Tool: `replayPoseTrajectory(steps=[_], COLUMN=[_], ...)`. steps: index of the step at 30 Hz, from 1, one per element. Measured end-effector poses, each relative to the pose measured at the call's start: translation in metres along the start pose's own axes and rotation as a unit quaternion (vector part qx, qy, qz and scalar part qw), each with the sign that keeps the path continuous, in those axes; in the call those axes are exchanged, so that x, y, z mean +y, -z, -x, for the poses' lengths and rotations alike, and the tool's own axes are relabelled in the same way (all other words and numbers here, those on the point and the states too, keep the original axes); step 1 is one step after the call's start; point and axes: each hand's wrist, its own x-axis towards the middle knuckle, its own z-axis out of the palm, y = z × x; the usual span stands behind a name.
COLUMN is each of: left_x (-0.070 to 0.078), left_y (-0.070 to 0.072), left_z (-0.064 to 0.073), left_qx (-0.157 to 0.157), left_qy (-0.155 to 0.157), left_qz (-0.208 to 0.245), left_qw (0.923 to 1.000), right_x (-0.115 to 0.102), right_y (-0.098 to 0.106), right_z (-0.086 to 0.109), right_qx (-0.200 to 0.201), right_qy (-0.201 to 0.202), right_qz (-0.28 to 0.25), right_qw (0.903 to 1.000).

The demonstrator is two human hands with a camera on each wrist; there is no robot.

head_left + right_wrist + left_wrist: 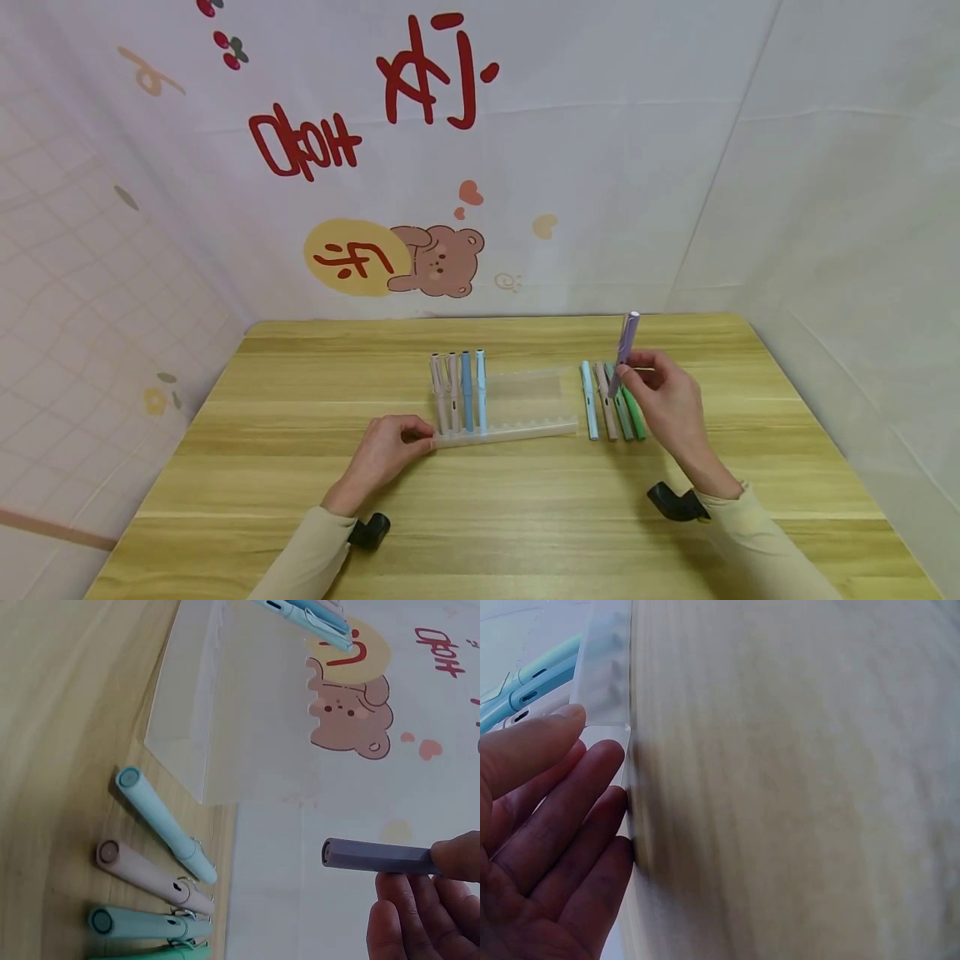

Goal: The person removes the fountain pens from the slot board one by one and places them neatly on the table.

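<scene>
My right hand pinches a purple pen between thumb and fingers, held tilted above the pens on the table; its lower end points at the rack in the right wrist view. My left hand is at the left end of a translucent pen rack, thumb and fingertips holding its corner. Standing in the rack's left part are two pinkish-grey pens, a blue pen and a light blue pen. The notches to their right hold no pens.
On the table right of the rack lie a light blue pen, a pinkish-grey pen, a grey-green pen and a green pen, side by side. A printed white cloth hangs behind the wooden table.
</scene>
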Motion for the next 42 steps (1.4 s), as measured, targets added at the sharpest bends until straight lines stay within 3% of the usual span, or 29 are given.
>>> replayPoseTrajectory(steps=[19,42], left_x=[0.003,0.004], left_y=[-0.001,-0.001], left_z=[-0.002,-0.003], left_qx=[0.003,0.000], left_qy=[0.006,0.009], left_qz=[0.009,0.008], left_qw=[0.9999,0.9999], right_x=[0.021,0.046], right_y=[0.023,0.036], right_z=[-0.010,-0.013], right_qx=[0.017,-0.013], right_qy=[-0.012,-0.039], right_qz=[0.044,0.076], right_qw=[0.9988,0.9963])
